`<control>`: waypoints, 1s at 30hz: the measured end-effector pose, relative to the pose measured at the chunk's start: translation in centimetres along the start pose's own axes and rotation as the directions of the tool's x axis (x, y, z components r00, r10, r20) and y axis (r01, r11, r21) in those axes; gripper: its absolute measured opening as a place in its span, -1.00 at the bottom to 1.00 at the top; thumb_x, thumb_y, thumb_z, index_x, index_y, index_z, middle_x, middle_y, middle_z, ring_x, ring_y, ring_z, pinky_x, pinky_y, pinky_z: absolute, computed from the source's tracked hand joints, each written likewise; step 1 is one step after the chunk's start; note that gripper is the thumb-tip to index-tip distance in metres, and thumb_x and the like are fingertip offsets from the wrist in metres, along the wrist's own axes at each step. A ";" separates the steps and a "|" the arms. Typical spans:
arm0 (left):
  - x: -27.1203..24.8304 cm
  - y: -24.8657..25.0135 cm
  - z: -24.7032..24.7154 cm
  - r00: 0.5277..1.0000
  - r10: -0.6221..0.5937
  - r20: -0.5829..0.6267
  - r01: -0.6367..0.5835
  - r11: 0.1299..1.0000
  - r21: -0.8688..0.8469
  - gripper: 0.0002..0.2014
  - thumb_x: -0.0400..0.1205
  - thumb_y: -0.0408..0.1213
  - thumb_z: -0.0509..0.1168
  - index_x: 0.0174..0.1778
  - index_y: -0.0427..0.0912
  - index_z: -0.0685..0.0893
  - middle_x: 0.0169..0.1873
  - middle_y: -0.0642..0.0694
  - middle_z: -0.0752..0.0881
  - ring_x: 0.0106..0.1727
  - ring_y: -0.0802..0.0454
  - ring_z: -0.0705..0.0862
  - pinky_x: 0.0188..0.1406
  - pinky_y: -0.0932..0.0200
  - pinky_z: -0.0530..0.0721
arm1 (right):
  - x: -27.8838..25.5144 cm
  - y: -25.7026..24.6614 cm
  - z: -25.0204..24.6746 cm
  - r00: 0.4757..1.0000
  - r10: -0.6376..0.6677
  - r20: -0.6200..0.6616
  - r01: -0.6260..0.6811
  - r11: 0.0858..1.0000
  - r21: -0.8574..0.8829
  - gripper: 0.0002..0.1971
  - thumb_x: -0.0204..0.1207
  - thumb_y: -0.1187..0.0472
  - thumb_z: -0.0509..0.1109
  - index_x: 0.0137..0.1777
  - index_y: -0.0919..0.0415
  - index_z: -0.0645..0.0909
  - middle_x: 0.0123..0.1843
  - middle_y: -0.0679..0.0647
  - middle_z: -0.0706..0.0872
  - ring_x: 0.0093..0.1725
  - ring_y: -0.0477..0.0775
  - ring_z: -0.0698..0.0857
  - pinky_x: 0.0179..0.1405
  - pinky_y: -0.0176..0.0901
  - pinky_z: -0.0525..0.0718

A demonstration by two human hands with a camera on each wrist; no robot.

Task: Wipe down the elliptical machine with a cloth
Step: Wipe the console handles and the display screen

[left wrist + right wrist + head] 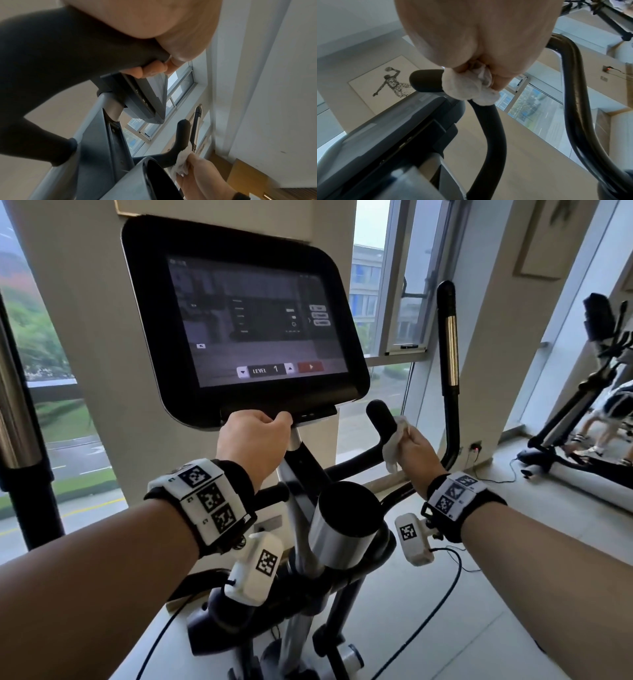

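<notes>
The elliptical's black console (257,320) stands lit in front of me. My left hand (255,440) grips the left fixed handlebar (68,54) just below the console, with fingers (150,69) curled round its end. My right hand (419,455) pinches a crumpled white cloth (394,443) against the right fixed handlebar (380,416), a little below its rounded tip. In the right wrist view the cloth (467,86) wraps the bar (426,79) under my hand (479,40). The left wrist view shows the same cloth (181,165) on that bar (183,129).
A tall moving arm with a chrome band (448,337) rises right of the cloth. A black-and-silver cylinder (346,525) sits on the centre post below my hands. Another machine (582,405) and a person's legs (603,419) are at the far right. A cable (445,594) trails over the floor.
</notes>
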State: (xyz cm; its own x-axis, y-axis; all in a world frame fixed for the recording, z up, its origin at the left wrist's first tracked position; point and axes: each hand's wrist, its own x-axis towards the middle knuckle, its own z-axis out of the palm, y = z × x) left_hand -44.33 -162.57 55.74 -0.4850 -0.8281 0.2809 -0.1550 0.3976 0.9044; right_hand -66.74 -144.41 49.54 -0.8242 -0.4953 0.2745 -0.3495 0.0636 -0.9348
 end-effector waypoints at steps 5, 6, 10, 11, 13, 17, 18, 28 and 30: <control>-0.2 0.2 -0.1 1.000 0.002 0.002 -0.002 1.000 0.020 -0.58 0.56 0.07 0.37 -0.65 0.12 0.61 -0.71 0.13 0.52 -0.67 0.14 0.50 -0.42 0.18 0.63 | -0.4 -1.2 -0.3 1.000 0.003 -0.006 -0.003 1.000 -0.008 -0.70 0.82 0.17 0.08 0.31 0.13 0.63 -0.34 0.27 0.70 -0.27 0.20 0.72 0.10 0.18 0.72; -0.2 0.2 -0.2 1.000 0.002 0.004 -0.002 1.000 0.019 -0.58 0.56 0.07 0.37 -0.65 0.11 0.62 -0.71 0.13 0.52 -0.66 0.13 0.50 -0.41 0.17 0.64 | -0.3 -2.1 -0.2 0.999 -0.012 -0.035 0.011 0.999 -0.040 -0.71 0.83 0.10 0.09 0.29 0.08 0.65 -0.27 0.18 0.75 -0.19 0.17 0.75 0.08 0.06 0.74; -0.3 0.2 -0.2 1.000 -0.004 0.001 0.004 1.000 0.022 -0.57 0.54 0.07 0.37 -0.66 0.05 0.57 -0.69 0.10 0.50 -0.68 0.12 0.46 -0.44 0.18 0.62 | 0.6 -6.2 1.2 0.978 -0.208 0.006 0.207 0.969 -0.133 -0.75 0.78 -0.02 0.17 0.16 -0.07 0.69 -0.03 -0.01 0.78 -0.07 -0.03 0.76 0.01 -0.07 0.70; -0.3 0.3 -0.2 1.000 -0.003 0.002 0.003 1.000 0.023 -0.56 0.54 0.07 0.37 -0.65 0.03 0.56 -0.69 0.10 0.49 -0.68 0.13 0.46 -0.46 0.19 0.61 | 0.7 -7.0 1.4 0.948 -0.310 0.068 0.317 0.920 -0.229 -0.75 0.78 0.02 0.18 0.19 -0.06 0.70 0.00 0.02 0.77 -0.05 0.00 0.74 0.03 -0.05 0.68; -0.3 0.3 -0.3 1.000 0.002 -0.001 -0.002 1.000 0.021 -0.56 0.55 0.07 0.38 -0.62 -0.02 0.53 -0.68 0.09 0.50 -0.67 0.12 0.46 -0.49 0.20 0.61 | 1.1 -7.8 1.7 0.839 -0.476 0.264 0.540 0.666 -0.515 -0.73 0.76 0.18 0.24 0.33 0.05 0.70 0.19 0.09 0.76 0.19 0.13 0.68 0.25 -0.02 0.61; -0.3 0.1 -0.3 0.999 0.031 0.019 -0.031 0.999 0.028 -0.56 0.55 0.05 0.38 -0.63 -0.02 0.54 -0.68 0.09 0.49 -0.66 0.12 0.45 -0.51 0.21 0.60 | 1.5 -8.1 0.9 0.620 -0.378 0.687 0.709 -0.105 -0.698 -0.58 0.62 0.43 0.21 0.39 0.13 0.67 0.39 0.05 0.68 0.55 0.17 0.48 0.63 -0.07 0.37; -0.3 0.0 -0.3 0.999 0.035 0.022 -0.036 0.999 0.025 -0.56 0.55 0.05 0.38 -0.62 -0.03 0.54 -0.68 0.09 0.49 -0.66 0.12 0.45 -0.52 0.21 0.60 | 1.4 -8.1 0.8 0.589 -0.324 0.740 0.714 -0.220 -0.665 -0.57 0.64 0.38 0.12 0.37 0.10 0.68 0.39 0.04 0.67 0.57 0.15 0.46 0.69 -0.06 0.27; -0.2 -0.4 -0.2 0.995 0.087 0.048 -0.088 0.996 0.019 -0.64 0.57 0.09 0.38 -0.34 -0.13 0.70 -0.68 0.17 0.54 -0.55 0.12 0.55 -0.44 0.20 0.54 | 0.9 -4.8 1.8 0.521 -0.006 0.853 0.664 -0.625 -0.410 -0.60 0.70 0.35 0.03 0.24 0.20 0.71 0.30 0.14 0.74 0.44 0.26 0.58 0.75 0.14 0.11; 0.0 -0.6 -0.1 0.993 0.106 0.053 -0.107 0.994 0.014 -0.67 0.57 0.09 0.39 -0.33 -0.11 0.71 -0.67 0.17 0.56 -0.58 0.17 0.55 -0.45 0.22 0.52 | 0.9 -3.6 2.1 0.553 0.037 0.832 0.685 -0.589 -0.429 -0.65 0.74 0.32 0.06 0.26 0.16 0.68 0.27 0.08 0.75 0.42 0.26 0.58 0.72 0.12 0.23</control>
State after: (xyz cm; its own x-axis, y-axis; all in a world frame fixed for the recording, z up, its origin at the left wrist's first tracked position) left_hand -44.12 -162.83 55.26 -0.5436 -0.7591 0.3581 -0.1137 0.4893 0.8647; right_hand -65.27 -146.93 52.72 -0.0983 -0.9926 -0.0707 -0.5494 -0.0051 0.8356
